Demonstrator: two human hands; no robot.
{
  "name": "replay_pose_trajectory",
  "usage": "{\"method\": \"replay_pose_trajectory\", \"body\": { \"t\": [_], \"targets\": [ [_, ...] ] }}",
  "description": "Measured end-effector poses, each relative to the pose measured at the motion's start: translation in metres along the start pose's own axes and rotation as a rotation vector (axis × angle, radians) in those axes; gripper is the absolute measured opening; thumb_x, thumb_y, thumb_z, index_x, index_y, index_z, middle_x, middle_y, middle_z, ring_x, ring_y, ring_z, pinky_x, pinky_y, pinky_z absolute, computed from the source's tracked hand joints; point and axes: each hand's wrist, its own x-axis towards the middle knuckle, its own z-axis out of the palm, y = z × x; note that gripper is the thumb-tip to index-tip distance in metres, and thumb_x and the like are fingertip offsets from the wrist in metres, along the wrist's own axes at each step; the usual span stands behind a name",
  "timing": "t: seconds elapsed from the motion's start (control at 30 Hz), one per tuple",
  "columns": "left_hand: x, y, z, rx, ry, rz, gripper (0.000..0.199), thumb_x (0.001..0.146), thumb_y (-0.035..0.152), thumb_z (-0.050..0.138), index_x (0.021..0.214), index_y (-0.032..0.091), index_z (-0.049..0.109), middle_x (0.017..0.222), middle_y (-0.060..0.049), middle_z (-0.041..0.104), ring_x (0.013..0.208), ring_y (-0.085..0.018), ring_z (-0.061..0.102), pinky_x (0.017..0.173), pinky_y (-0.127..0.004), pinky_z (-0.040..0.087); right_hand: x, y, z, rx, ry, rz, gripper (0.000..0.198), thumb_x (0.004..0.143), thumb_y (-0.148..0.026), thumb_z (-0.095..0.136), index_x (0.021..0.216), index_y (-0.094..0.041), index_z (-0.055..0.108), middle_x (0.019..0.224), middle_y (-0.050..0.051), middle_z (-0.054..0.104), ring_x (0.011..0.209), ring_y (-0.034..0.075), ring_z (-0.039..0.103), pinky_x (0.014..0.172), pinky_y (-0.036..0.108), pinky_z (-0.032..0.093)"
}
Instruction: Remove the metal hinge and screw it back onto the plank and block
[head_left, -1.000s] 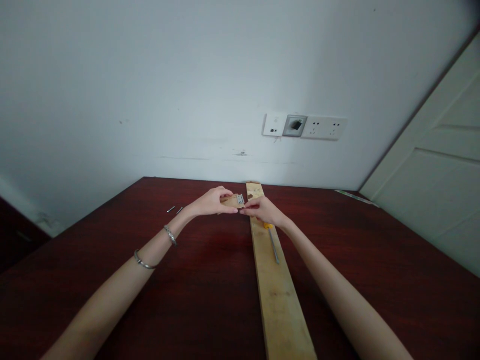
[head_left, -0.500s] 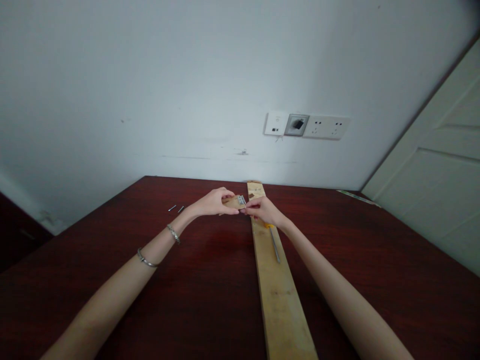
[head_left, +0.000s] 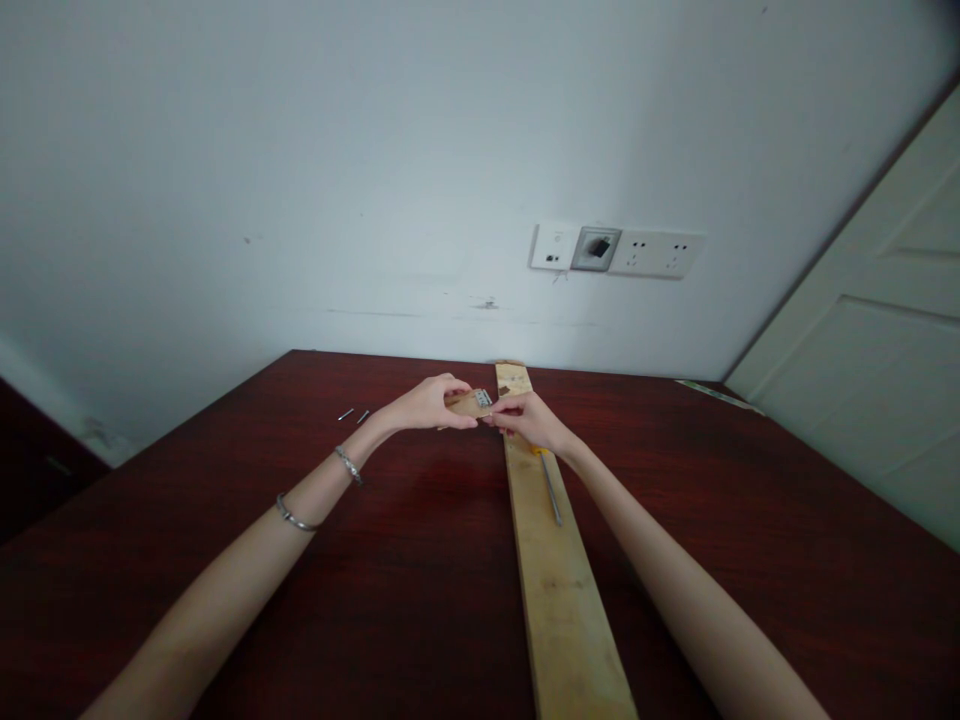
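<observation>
My left hand (head_left: pixel 431 404) is closed around a small piece of wood (head_left: pixel 466 406), thumb in front and fingers behind. A silvery metal hinge plate (head_left: pixel 484 398) with holes sits on the right end of that piece. My right hand (head_left: pixel 531 420) pinches at the same end with thumb and forefinger; whatever lies between the fingertips is too small to make out. Beneath the right hand runs a long wooden board (head_left: pixel 570 600). On the board lies a screwdriver (head_left: pixel 551 487) with a yellow handle, partly hidden by my right hand.
Two screws or nails (head_left: pixel 354 415) lie on the dark red tabletop (head_left: pixel 360 580), left of my left hand. The white wall (head_left: pixel 420 180) with sockets (head_left: pixel 656 254) rises behind the table. A pale door (head_left: pixel 885 330) stands at the right.
Both hands keep almost the same place at the wood piece. The whole view has shifted very slightly.
</observation>
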Motion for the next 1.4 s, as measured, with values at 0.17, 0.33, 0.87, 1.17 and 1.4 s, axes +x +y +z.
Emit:
{"method": "replay_pose_trajectory", "body": {
  "t": [0.17,0.33,0.87,1.17,1.4],
  "targets": [
    [0.001,-0.002,0.0,0.004,-0.01,0.006,0.064,0.064,0.054,0.074,0.114,0.015,0.064,0.111,-0.009,0.054,0.086,-0.017,0.058,0.07,-0.027,0.048,0.001,0.002,0.0,0.021,-0.009,0.03,0.03,0.071,-0.044,0.072,0.079,-0.015,0.074,0.062,0.0,0.063,0.055,0.009,0.052,0.05,0.022,0.044],
    [0.001,-0.001,-0.004,0.091,-0.006,0.049,0.069,0.065,0.055,0.074,0.118,0.013,0.062,0.112,-0.01,0.057,0.096,-0.02,0.057,0.083,-0.031,0.046,0.001,0.002,-0.007,0.017,-0.024,0.086,0.035,0.064,-0.041,0.078,0.083,-0.013,0.074,0.067,0.001,0.066,0.054,0.009,0.052,0.049,0.023,0.046],
    [-0.005,0.009,-0.006,0.095,-0.136,0.095,0.067,0.065,0.059,0.073,0.116,0.018,0.063,0.108,-0.007,0.056,0.084,-0.016,0.056,0.069,-0.025,0.044,-0.005,-0.008,-0.018,0.225,-0.17,-0.002,0.059,0.061,-0.02,0.081,0.115,-0.018,0.057,0.112,0.007,0.065,0.089,0.014,0.065,0.086,0.034,0.052],
    [-0.005,0.012,-0.002,0.177,-0.201,0.171,0.065,0.065,0.056,0.074,0.117,0.019,0.064,0.106,-0.006,0.056,0.092,-0.019,0.054,0.081,-0.028,0.042,-0.013,-0.017,-0.022,0.311,-0.248,0.186,0.049,0.066,-0.022,0.08,0.111,-0.018,0.062,0.089,0.002,0.068,0.078,0.011,0.067,0.067,0.023,0.056],
    [-0.007,0.018,0.003,0.231,-0.194,0.193,0.06,0.066,0.052,0.074,0.113,0.017,0.064,0.108,-0.008,0.053,0.097,-0.021,0.052,0.087,-0.031,0.041,-0.008,-0.019,-0.015,0.392,-0.039,0.377,0.031,0.057,-0.018,0.086,0.082,-0.012,0.068,0.069,0.0,0.068,0.059,0.008,0.064,0.053,0.016,0.054]
  ]
}}
